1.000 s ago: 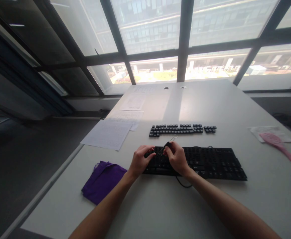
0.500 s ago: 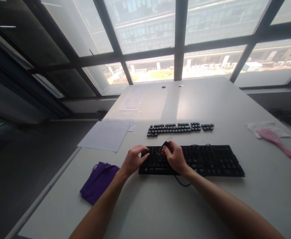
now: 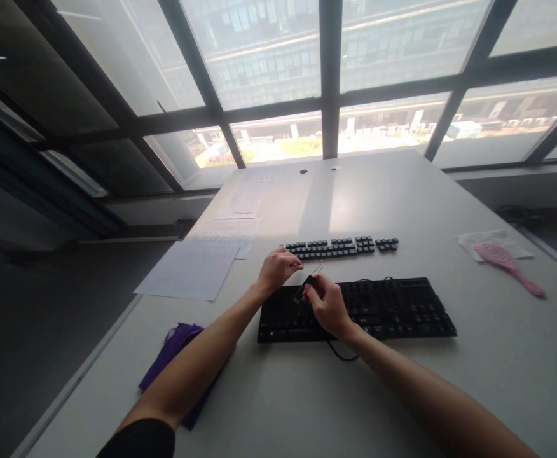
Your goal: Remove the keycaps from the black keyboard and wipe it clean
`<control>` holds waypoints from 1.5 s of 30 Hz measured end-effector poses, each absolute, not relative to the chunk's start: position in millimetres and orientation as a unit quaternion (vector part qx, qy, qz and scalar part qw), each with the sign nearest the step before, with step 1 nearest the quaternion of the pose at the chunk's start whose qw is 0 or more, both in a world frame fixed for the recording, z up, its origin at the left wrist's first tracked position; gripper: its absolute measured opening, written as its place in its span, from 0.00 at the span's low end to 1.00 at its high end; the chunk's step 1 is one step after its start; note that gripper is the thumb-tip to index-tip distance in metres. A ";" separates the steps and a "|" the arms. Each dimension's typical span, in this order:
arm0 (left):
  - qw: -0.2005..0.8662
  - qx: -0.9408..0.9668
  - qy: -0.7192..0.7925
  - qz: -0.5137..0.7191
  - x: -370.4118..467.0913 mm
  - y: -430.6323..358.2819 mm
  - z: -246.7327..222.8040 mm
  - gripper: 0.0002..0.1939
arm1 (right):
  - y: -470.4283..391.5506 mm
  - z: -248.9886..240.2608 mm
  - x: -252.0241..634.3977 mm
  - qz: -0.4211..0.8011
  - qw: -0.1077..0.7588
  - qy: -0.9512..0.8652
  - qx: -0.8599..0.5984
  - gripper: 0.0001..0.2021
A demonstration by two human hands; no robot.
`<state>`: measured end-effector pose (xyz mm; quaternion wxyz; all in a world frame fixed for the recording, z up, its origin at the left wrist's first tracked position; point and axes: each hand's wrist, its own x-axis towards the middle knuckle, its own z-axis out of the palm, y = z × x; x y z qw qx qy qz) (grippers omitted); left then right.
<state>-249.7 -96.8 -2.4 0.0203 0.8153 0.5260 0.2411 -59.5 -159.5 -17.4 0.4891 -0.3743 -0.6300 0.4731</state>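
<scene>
My right hand [image 3: 329, 306] is closed around a keycap puller [image 3: 309, 280] with a dark handle and thin wire loops at its ends. It is held tilted over the left half of a black keyboard [image 3: 402, 312], where many keys have been taken off. My left hand [image 3: 278, 270] reaches past the keyboard's back edge to the left end of the rows of loose black keycaps [image 3: 326, 250]. Its thumb and fingertips pinch a small dark piece that looks like a keycap [image 3: 295, 264], partly hidden by the fingers.
Printed paper sheets [image 3: 187, 267] lie along the table's left side. A purple cloth [image 3: 164, 359] rests under my left forearm. On the right, a pink hairbrush [image 3: 507, 264] lies partly on a white packet [image 3: 469, 245]. A cable [image 3: 340, 353] sticks out before the keyboard.
My left hand has moved from the keyboard's left end, forward to the loose keycaps. My right hand stays over the keyboard with the puller. The view has shifted slightly right.
</scene>
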 end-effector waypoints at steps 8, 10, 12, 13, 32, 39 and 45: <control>-0.009 0.818 0.527 0.230 -254.2 -98.3 -11.7 0.03 | -159.1 -19.2 -60.0 0.484 0.481 -0.630 -0.371 0.05; -0.036 0.814 0.537 0.220 -254.8 -98.6 -12.0 0.03 | -159.6 -18.8 -60.1 0.486 0.483 -0.628 -0.368 0.05; -0.048 0.810 0.543 0.218 -255.5 -98.4 -12.8 0.03 | -159.9 -18.3 -60.2 0.486 0.484 -0.629 -0.367 0.05; -0.049 0.808 0.545 0.219 -255.9 -98.2 -13.4 0.03 | -160.0 -18.1 -60.2 0.485 0.485 -0.628 -0.367 0.05; -0.045 0.775 0.573 0.262 -254.8 -104.4 -5.5 0.04 | -159.0 -17.5 -61.6 0.498 0.533 -0.584 -0.356 0.06; -0.040 0.725 0.606 0.325 -245.7 -157.0 16.5 0.07 | -159.8 -11.1 -54.4 0.461 0.507 -0.632 -0.363 0.05; 0.037 0.718 0.610 0.334 -229.9 -204.3 3.4 0.06 | -162.2 -10.4 -48.6 0.403 0.438 -0.729 -0.338 0.06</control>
